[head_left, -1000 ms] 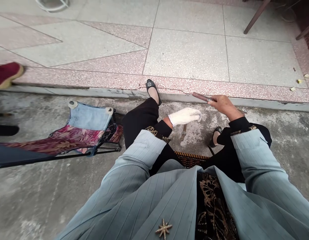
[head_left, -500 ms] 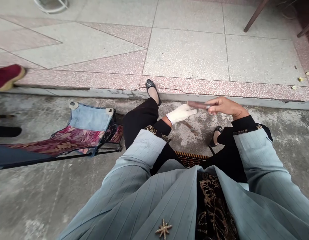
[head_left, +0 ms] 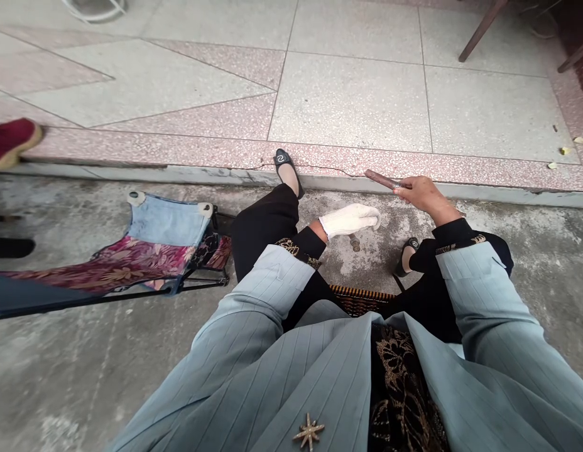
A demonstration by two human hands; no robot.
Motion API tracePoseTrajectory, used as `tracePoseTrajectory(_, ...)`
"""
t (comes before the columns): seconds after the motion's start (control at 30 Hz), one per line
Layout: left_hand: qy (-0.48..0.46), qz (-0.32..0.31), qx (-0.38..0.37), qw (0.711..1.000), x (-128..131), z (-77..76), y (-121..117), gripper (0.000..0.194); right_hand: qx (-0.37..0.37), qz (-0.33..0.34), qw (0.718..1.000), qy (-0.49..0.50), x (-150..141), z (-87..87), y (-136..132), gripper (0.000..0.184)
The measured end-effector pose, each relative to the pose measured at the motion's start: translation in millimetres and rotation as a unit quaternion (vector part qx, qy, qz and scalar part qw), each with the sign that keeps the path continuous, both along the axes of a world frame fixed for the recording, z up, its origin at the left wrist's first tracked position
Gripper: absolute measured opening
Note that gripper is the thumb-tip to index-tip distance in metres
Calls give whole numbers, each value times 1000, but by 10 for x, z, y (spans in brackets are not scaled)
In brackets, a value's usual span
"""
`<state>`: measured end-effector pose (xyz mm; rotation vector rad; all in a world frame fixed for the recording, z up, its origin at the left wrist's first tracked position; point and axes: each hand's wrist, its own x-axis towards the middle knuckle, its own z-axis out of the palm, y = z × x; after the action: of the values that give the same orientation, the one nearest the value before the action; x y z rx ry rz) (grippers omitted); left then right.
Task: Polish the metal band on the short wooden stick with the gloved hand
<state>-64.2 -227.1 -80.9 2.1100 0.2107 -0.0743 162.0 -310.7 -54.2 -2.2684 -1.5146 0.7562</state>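
Note:
My left hand (head_left: 350,220), in a white knitted glove, is closed with its fingers curled. A greyish curved edge (head_left: 378,218) shows at its fingertips, and a short brown end (head_left: 355,242) pokes out below; they look like parts of one curved tool, mostly hidden by the glove. My bare right hand (head_left: 421,194) grips one end of a slim brown bar (head_left: 381,179). A silvery band shows where the bar meets my fingers. The bar points up and left, apart from the gloved hand, in front of the step's edge.
A folding chair (head_left: 169,220) with blue and floral cloth stands at my left on the concrete. Ahead runs a raised tiled step (head_left: 348,100). A red shoe (head_left: 13,141) is at far left, a wooden leg (head_left: 482,28) at upper right. Woven wicker (head_left: 362,300) shows between my legs.
My right hand has drawn the brown bar up and away from the gloved hand, and the bar now tilts more. The gloved hand has shifted slightly down and right, with less of the brown end showing.

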Motion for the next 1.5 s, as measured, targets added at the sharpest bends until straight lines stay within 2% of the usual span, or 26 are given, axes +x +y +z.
tracePoseTrajectory(0.17, -6, -19, 58, 998, 8, -27, -25, 27, -58, 68, 991, -103, -38, -102, 3, 30)
tracePoseTrajectory(0.27, 17, -13, 92, 995, 4, -66, -27, 28, -158, 153, 969, -116, -122, -143, -19, 22)
tracePoseTrajectory(0.37, 14, -5, 101, 995, -10, -85, 20, 31, -269, 256, 928, 1, -186, -109, -63, 16)
tracePoseTrajectory(0.43, 11, 29, 90, 995, -25, -64, 65, 33, -294, 303, 896, 136, -183, -19, -101, 19)
tracePoseTrajectory(0.5, 8, 65, 60, 996, -39, -27, 92, 34, -252, 313, 877, 265, -142, 109, -138, 31)
tracePoseTrajectory(0.57, 0, 81, 7, 997, -45, 4, 80, 37, -148, 252, 891, 347, -86, 227, -168, 43)
tracePoseTrajectory(0.63, -1, 65, -50, 997, -37, 11, 32, 41, -55, 176, 913, 365, -37, 290, -180, 43)
tracePoseTrajectory(0.73, 8, 34, -81, 996, -7, -15, -49, 43, 22, 87, 939, 332, 11, 257, -157, 31)
tracePoseTrajectory(0.83, 0, 11, -63, 998, 23, -44, -75, 38, 28, 39, 963, 263, 29, 166, -109, 29)
tracePoseTrajectory(0.97, 4, -3, -43, 999, 43, -56, -54, 35, -1, 29, 992, 126, 6, 105, -60, 26)
tracePoseTrajectory(1.1, 18, -13, -39, 999, 57, -52, -59, 35, -24, 50, 998, 10, -31, 39, -24, 29)
tracePoseTrajectory(1.23, 40, 36, -9, 999, 76, -67, -73, 28, -73, 86, 989, -94, -62, -52, 5, 31)
tracePoseTrajectory(1.33, 47, 57, 13, 997, 75, -108, -68, 22, -178, 150, 965, -116, -116, -95, 0, 26)
tracePoseTrajectory(1.43, 36, 41, 21, 998, 63, -141, -62, 19, -306, 241, 920, -35, -205, -124, -29, 19)
tracePoseTrajectory(1.5, 24, 35, 23, 999, 55, -146, -54, 21, -344, 278, 895, 49, -266, -137, -50, 18)
